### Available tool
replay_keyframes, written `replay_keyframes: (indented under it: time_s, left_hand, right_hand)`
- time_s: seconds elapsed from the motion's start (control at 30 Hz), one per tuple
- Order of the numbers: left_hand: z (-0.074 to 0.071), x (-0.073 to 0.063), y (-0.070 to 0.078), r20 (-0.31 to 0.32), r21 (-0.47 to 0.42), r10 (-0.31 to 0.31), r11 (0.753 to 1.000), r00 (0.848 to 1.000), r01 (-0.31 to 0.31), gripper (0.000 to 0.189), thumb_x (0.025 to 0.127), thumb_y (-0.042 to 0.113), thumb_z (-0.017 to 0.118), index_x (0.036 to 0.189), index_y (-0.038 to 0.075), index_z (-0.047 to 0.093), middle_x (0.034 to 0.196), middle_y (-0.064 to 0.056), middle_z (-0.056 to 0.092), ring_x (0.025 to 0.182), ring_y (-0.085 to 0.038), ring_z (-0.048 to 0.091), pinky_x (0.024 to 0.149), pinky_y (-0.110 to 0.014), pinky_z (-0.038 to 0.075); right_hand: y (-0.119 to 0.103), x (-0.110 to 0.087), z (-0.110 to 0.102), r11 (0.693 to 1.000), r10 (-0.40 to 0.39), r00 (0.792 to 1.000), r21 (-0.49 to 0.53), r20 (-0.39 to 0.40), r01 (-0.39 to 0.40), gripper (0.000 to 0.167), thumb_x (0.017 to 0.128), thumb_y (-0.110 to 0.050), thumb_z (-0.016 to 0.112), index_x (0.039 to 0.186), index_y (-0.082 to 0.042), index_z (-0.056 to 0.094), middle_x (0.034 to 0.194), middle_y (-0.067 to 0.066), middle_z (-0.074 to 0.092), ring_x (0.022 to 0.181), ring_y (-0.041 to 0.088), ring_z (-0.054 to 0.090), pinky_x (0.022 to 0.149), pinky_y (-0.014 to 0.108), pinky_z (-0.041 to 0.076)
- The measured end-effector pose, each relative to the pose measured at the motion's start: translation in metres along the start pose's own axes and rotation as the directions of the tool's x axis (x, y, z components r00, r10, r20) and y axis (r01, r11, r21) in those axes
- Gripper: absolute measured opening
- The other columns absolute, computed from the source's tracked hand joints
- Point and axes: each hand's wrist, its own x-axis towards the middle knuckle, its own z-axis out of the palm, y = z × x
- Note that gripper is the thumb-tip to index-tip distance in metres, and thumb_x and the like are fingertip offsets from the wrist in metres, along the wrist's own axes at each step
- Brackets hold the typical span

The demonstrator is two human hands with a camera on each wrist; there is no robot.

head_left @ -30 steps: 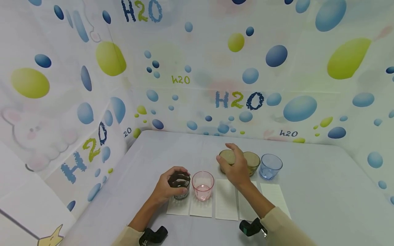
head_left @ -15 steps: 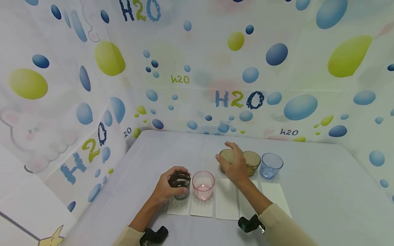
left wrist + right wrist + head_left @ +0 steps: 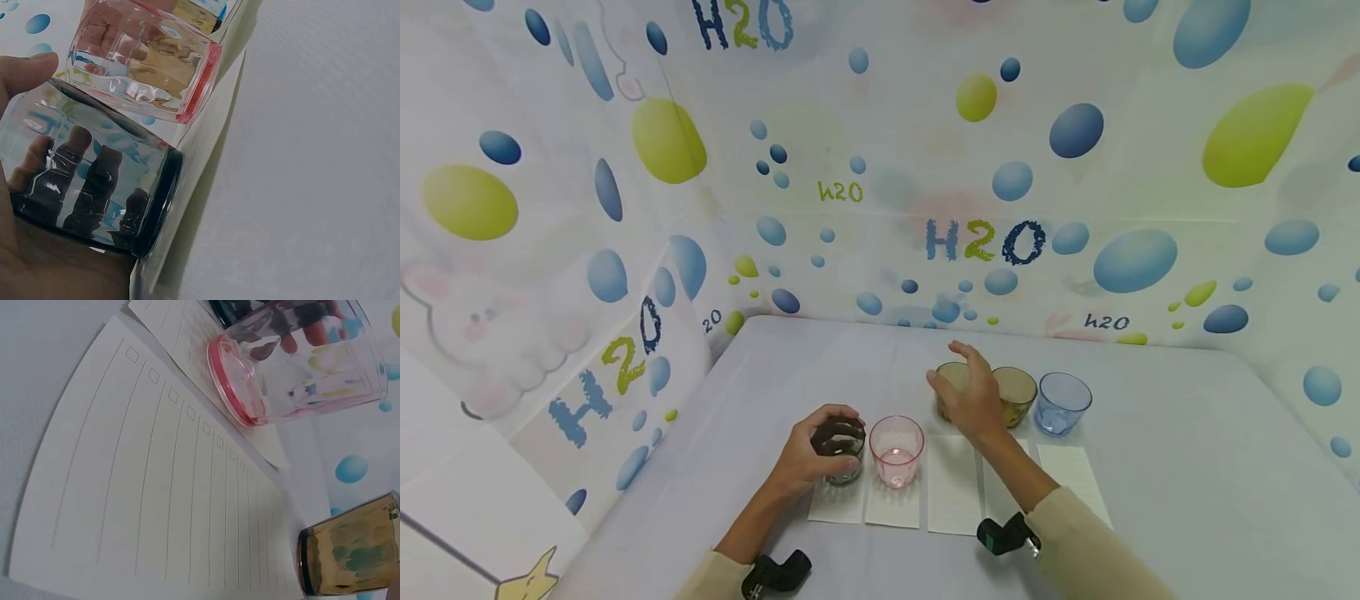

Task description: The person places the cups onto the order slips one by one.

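My left hand holds a dark grey glass, thumb on the near side, over the leftmost paper card. A clear glass with a pink rim stands just right of it on a card. Farther back, my right hand is at the left amber glass, thumb and index finger spread about its rim. Whether those fingers touch the glass is hard to see; the hand hides its right side. In the right wrist view an amber glass stands beyond the lined card.
Right of my right hand stand another amber glass and a blue glass. Several paper cards lie in a row on the white tablecloth. My right forearm passes over the cards toward the right. A patterned cloth wall closes off the back.
My right forearm and sleeve have shifted slightly left and forward, the hand staying at the left amber glass. The left hand keeps its hold on the dark glass.
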Motion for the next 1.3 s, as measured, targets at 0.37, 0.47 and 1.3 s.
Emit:
replay_keyframes:
  time_s: [0.37, 0.47, 1.3]
  left_hand:
    - [0.0, 0.0, 0.0, 0.003, -0.004, 0.005, 1.0, 1.0, -0.005, 0.06, 0.079, -0.002, 0.079, 0.131, -0.012, 0.051, 0.123, -0.026, 0.06, 0.113, -0.04, 0.062, 0.099, -0.047, 0.055]
    - [0.0, -0.001, 0.0, 0.003, -0.006, 0.002, 1.0, 1.0, -0.002, 0.06, 0.079, -0.001, 0.079, 0.131, -0.011, 0.051, 0.123, -0.026, 0.06, 0.114, -0.041, 0.061, 0.099, -0.048, 0.054]
    - [-0.001, 0.0, -0.001, 0.004, -0.017, 0.016, 1.0, 1.0, -0.016, 0.062, 0.078, 0.0, 0.08, 0.131, -0.013, 0.05, 0.123, -0.027, 0.06, 0.113, -0.038, 0.062, 0.098, -0.05, 0.055]
  right_hand:
    - [0.005, 0.007, 0.005, 0.998, 0.035, 0.999, -0.051, 0.001, -0.035, 0.06, 0.096, -0.03, 0.066, 0.149, -0.012, 0.044, 0.161, 0.007, 0.038, 0.154, 0.029, 0.023, 0.123, 0.056, 0.021]
    - [0.005, 0.007, 0.006, 0.998, 0.04, 0.999, -0.055, 0.0, -0.04, 0.061, 0.095, -0.028, 0.067, 0.149, -0.012, 0.044, 0.16, 0.008, 0.039, 0.153, 0.028, 0.025, 0.124, 0.055, 0.022]
    - [0.022, 0.005, 0.015, 0.988, 0.154, 0.988, -0.001, 0.011, -0.154, 0.066, 0.09, -0.033, 0.075, 0.145, -0.006, 0.05, 0.146, 0.012, 0.05, 0.131, 0.031, 0.048, 0.107, 0.053, 0.045]
